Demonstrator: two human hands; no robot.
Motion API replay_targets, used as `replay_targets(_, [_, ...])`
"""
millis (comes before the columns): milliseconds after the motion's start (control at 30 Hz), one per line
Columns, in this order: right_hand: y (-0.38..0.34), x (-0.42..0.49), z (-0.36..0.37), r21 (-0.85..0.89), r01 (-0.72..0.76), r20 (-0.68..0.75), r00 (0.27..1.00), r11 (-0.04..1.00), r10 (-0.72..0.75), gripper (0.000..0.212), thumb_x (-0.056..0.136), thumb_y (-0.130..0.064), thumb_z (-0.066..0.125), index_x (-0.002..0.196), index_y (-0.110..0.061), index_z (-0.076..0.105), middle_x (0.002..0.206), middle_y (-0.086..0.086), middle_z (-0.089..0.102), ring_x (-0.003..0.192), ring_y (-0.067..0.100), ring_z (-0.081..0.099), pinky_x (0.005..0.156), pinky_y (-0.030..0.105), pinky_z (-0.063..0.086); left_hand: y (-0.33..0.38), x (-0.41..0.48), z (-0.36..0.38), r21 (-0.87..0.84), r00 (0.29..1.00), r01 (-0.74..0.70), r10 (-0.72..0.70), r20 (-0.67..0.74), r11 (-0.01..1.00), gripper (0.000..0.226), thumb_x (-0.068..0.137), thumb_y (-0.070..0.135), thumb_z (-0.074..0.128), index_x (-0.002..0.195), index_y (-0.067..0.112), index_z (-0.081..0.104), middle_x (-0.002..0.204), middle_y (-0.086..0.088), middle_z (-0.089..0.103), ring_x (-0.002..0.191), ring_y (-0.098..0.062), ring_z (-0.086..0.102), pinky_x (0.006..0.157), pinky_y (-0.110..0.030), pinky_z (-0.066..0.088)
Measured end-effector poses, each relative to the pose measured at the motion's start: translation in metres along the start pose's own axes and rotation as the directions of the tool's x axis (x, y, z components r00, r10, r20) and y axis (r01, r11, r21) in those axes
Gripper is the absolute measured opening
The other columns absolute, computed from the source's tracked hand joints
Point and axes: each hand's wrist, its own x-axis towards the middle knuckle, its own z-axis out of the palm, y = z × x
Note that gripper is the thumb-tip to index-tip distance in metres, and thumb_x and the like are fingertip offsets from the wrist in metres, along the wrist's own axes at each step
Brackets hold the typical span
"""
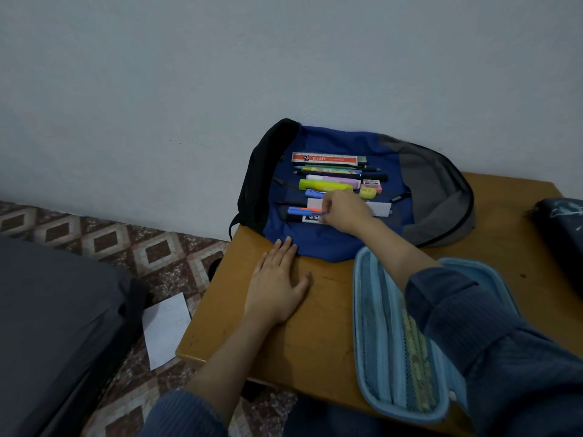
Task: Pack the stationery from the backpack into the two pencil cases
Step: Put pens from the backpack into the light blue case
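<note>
open light-blue pencil case (pixel 394 335) lies flat on the wooden table (pixel 315 326), just in front of the backpack (pixel 331 247), mesh pockets facing up; the right forearm crosses above it. backpack lies flat at the table's far edge, against the wall. stationery is laid in rows on top of the backpack: ruler (pixel 325 158) farthest back, pencils (pixel 331 168) just in front of it, yellow highlighter (pixel 321 184) mid-pack, pink eraser (pixel 371 186) to the highlighter's right. right hand (pixel 345 212) is over the nearer rows, fingers curled, pinching a blue pen (pixel 303 210) that lies on the pack. left hand (pixel 279 279) rests flat on the table at the backpack's near edge, fingers straight, tips touching the fabric, holding nothing. second, dark pencil case (pixel 558 234) sits right of the backpack, partly out of frame. sheet of paper (pixel 165 329) lies on the tiled floor, left of the backpack.
</note>
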Motion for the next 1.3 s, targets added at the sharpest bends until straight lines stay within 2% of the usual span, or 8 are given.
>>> replay_targets(167, [0.005, -0.006, 0.009, -0.118, 0.012, -0.180, 0.983, 0.993, -0.034, 0.019, 0.092, -0.012, 0.054, 0.107, -0.001, 0.054, 0.114, 0.017, 0.055, 0.100, 0.035, 0.054, 0.071, 0.038, 0.040, 0.000, 0.000, 0.000, 0.000, 1.000, 0.001, -0.001, 0.003, 1.000, 0.061, 0.095, 0.048, 0.037, 0.147, 0.022, 0.022, 0.157, 0.008, 0.011, 0.144, -0.006, 0.005, 0.116, -0.025, 0.001])
replay_targets(300, [0.012, -0.013, 0.003, 0.062, 0.063, -0.300, 0.953, 0.996, -0.042, 0.018, 0.092, -0.013, 0.055, 0.103, 0.002, 0.056, 0.107, 0.019, 0.056, 0.095, 0.035, 0.055, 0.071, 0.038, 0.039, 0.000, 0.000, -0.001, 0.010, 1.000, 0.010, -0.010, 0.011, 1.000, 0.061, 0.095, 0.049, 0.037, 0.148, 0.022, 0.021, 0.157, 0.008, 0.011, 0.144, -0.006, 0.005, 0.116, -0.025, 0.002])
replay_targets(400, [0.015, -0.024, -0.010, 0.198, 0.126, -0.422, 0.906, 0.972, -0.031, 0.014, 0.090, -0.007, 0.056, 0.097, 0.005, 0.060, 0.101, 0.021, 0.056, 0.085, 0.029, 0.052, 0.066, 0.023, 0.027, 0.002, -0.001, -0.001, 0.016, 1.000, 0.012, -0.012, 0.027, 1.000, 0.062, 0.095, 0.049, 0.036, 0.148, 0.022, 0.021, 0.157, 0.007, 0.011, 0.144, -0.007, 0.005, 0.116, -0.026, 0.002])
replay_targets(500, [0.014, -0.038, -0.025, 0.304, 0.172, -0.531, 0.847, 0.937, 0.017, 0.013, 0.089, -0.003, 0.056, 0.098, 0.005, 0.059, 0.093, 0.020, 0.059, 0.074, 0.019, 0.046, 0.065, 0.030, 0.036, 0.002, -0.001, -0.003, 0.019, 0.999, 0.014, -0.015, 0.046, 1.000, 0.062, 0.095, 0.050, 0.036, 0.148, 0.021, 0.020, 0.157, 0.007, 0.011, 0.144, -0.007, 0.005, 0.117, -0.027, 0.003])
replay_targets(633, [0.017, -0.057, -0.044, 0.441, 0.152, -0.467, 0.880, 0.885, 0.081, 0.061, 0.088, 0.005, 0.052, 0.142, -0.011, 0.030, 0.065, 0.002, 0.050, 0.061, 0.017, 0.048, 0.053, 0.024, 0.036, 0.004, -0.002, -0.008, -0.041, 0.999, 0.016, -0.014, 0.042, 0.999, 0.059, 0.095, 0.045, 0.042, 0.146, 0.019, 0.027, 0.155, 0.004, 0.020, 0.144, -0.009, 0.011, 0.117, -0.027, 0.008])
replay_targets(767, [0.033, -0.082, -0.060, 0.466, 0.163, -0.393, 0.919, 0.870, 0.039, 0.089, 0.086, 0.011, 0.048, 0.149, -0.035, 0.006, 0.054, 0.012, 0.043, 0.059, 0.046, 0.050, 0.063, 0.049, 0.055, 0.008, -0.003, -0.012, -0.051, 0.996, 0.043, -0.038, 0.084, 0.998, 0.058, 0.095, 0.040, 0.045, 0.145, 0.016, 0.029, 0.155, 0.000, 0.023, 0.144, -0.013, 0.014, 0.118, -0.030, 0.011])
replay_targets(1000, [0.068, -0.123, -0.080, 0.633, 0.053, -0.330, 0.921, 0.773, 0.206, 0.057, 0.090, 0.011, 0.044, 0.126, -0.031, 0.029, 0.077, 0.026, 0.059, 0.048, 0.025, 0.057, 0.048, 0.029, 0.056, 0.056, 0.000, -0.021, 0.005, 0.998, 0.038, -0.038, 0.059, 0.999, 0.043, 0.093, 0.028, 0.047, 0.133, 0.013, 0.045, 0.138, -0.006, 0.046, 0.125, -0.022, 0.043, 0.106, -0.030, 0.032])
replay_targets(1300, [0.113, -0.163, -0.083, 0.772, -0.033, -0.275, 0.883, 0.634, 0.381, 0.028, 0.094, 0.001, 0.048, 0.109, -0.022, 0.041, 0.074, 0.014, 0.061, 0.039, 0.005, 0.050, 0.043, 0.022, 0.047, 0.135, -0.025, -0.004, -0.142, 0.956, -0.244, 0.263, 0.129, 0.959, 0.049, 0.095, 0.034, 0.046, 0.141, 0.020, 0.034, 0.153, 0.000, 0.022, 0.140, -0.018, 0.022, 0.113, -0.032, 0.024])
